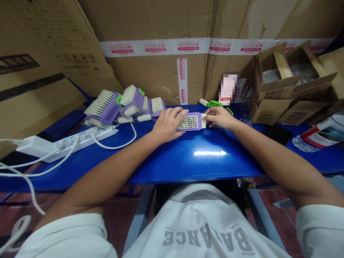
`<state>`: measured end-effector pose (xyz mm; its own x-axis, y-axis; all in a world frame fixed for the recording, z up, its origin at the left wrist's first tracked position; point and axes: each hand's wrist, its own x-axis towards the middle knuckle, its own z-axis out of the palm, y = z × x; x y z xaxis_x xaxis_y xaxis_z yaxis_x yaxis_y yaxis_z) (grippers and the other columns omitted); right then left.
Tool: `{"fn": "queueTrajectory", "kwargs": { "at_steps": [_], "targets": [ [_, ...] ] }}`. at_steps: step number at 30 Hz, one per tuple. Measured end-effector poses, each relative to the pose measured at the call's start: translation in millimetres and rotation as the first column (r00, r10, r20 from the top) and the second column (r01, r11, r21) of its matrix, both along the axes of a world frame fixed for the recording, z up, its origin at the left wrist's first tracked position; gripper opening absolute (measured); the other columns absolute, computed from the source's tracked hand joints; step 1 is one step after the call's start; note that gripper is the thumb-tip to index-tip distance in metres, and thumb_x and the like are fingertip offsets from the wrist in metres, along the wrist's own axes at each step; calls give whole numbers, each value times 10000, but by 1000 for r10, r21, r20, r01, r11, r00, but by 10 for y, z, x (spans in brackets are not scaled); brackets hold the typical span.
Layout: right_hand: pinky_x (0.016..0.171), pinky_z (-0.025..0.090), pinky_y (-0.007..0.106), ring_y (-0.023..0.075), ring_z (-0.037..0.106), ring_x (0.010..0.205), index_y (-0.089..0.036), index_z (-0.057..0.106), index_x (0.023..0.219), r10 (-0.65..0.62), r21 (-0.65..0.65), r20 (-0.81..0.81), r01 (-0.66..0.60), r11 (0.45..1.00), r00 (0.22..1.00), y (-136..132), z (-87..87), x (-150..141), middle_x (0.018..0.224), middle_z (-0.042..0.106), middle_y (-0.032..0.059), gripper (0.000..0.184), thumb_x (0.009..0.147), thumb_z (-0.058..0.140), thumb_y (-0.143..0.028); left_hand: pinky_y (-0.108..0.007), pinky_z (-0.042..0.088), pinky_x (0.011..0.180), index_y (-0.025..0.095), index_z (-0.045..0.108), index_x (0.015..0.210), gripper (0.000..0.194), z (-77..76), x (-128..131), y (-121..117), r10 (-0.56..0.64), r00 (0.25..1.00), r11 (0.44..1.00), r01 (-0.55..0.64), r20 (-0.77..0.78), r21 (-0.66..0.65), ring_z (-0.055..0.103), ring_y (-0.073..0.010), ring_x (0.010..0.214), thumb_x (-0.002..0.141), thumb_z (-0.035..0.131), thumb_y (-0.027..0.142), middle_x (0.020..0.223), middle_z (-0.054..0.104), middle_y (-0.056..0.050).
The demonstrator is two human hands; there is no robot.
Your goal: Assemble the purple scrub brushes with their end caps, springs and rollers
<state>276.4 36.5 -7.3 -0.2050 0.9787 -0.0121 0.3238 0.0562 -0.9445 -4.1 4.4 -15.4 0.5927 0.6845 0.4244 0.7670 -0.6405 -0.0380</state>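
Note:
My left hand [167, 125] is wrapped round the left end of a purple brush head [191, 122], held low over the blue table. Its upper face shows a grid of small pale and dark spots. At the right end of the brush head sits a cream end piece [203, 120], pinched between the thumb and fingers of my right hand [218, 117]. Whether that piece is fully seated cannot be made out. Just behind my right hand lies a bright green part [215, 104] beside a short white cylinder [203, 102].
Several purple brushes with white teeth [103, 104] are piled at the left behind a white power strip [83, 141] with cables. Open cardboard boxes [271, 111] and a labelled clear bottle [319, 134] stand at the right. Large cardboard sheets [153, 71] wall the table's back.

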Motion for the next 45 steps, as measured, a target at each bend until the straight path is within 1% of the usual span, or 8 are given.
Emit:
{"fn": "queueTrajectory", "kwargs": {
  "at_steps": [11, 18, 22, 26, 30, 34, 39, 45],
  "targets": [
    [510, 574, 237, 151, 681, 626, -196, 667, 812, 110, 98, -94, -101, 990, 989, 31, -50, 17, 708, 728, 8, 407, 586, 992, -103, -601, 364, 1269, 159, 505, 1619, 868, -20, 6, 21, 4, 998, 998, 0, 55, -66, 494, -438, 1497, 959, 677, 695, 1611, 574, -212],
    [720, 624, 272, 138, 709, 709, -188, 740, 813, 243, 164, -60, -230, 959, 968, 31, -58, 43, 751, 771, 10, 449, 532, 1076, -292, -663, 340, 1289, 202, 490, 1663, 863, -52, -24, 86, 19, 999, 992, -14, 40, -126, 385, -471, 1594, 985, 624, 719, 1730, 463, -193],
    [780, 648, 313, 160, 739, 746, -185, 764, 835, 277, 161, -61, -265, 951, 959, 37, -66, 66, 799, 799, 36, 492, 527, 1086, -392, -639, 423, 1218, 219, 565, 1619, 754, -15, -27, 73, 14, 998, 991, -5, 69, -130, 500, -445, 1509, 1025, 552, 683, 1657, 568, -176],
    [852, 674, 367, 195, 778, 812, -189, 808, 910, 296, 151, -72, -283, 947, 953, 44, -50, 102, 881, 833, 64, 513, 541, 1080, -416, -696, 330, 1239, 263, 732, 1444, 543, 63, -8, 8, 70, 979, 994, -52, 191, -100, 664, -398, 1336, 1085, 448, 557, 1408, 772, -123],
    [903, 678, 390, 208, 795, 866, -193, 838, 971, 303, 133, -71, -292, 947, 950, 37, -27, 121, 945, 855, 67, 506, 558, 1068, -373, -659, 338, 1269, 264, 815, 1278, 466, 110, -12, 10, 43, 950, 985, 13, 310, -174, 722, -362, 1280, 1034, 528, 539, 1315, 821, -93],
    [884, 677, 390, 211, 791, 868, -167, 852, 1012, 299, 127, -62, -289, 949, 952, 49, -17, 151, 971, 858, 96, 502, 587, 1049, -348, -528, 511, 1182, 229, 823, 1248, 534, 94, -56, 111, -8, 862, 921, 203, 507, -331, 722, -340, 1296, 1007, 540, 612, 1352, 809, -105],
    [798, 674, 364, 208, 780, 820, -151, 857, 1002, 305, 112, -59, -298, 948, 950, 85, 4, 217, 923, 852, 102, 492, 589, 1044, -341, -478, 559, 1123, 182, 812, 1153, 514, 8, -62, 249, 140, 638, 881, 269, 758, -389, 746, -307, 1201, 960, 575, 595, 1276, 822, -125],
    [777, 665, 363, 185, 763, 763, -159, 874, 982, 337, 76, -59, -333, 940, 939, 75, 18, 232, 883, 845, 75, 463, 595, 1033, -357, -471, 548, 1111, 209, 809, 1099, 400, -40, -23, 263, 156, 755, 847, 230, 637, -480, 744, -287, 1149, 894, 697, 534, 1202, 825, -83]
  ]
}}
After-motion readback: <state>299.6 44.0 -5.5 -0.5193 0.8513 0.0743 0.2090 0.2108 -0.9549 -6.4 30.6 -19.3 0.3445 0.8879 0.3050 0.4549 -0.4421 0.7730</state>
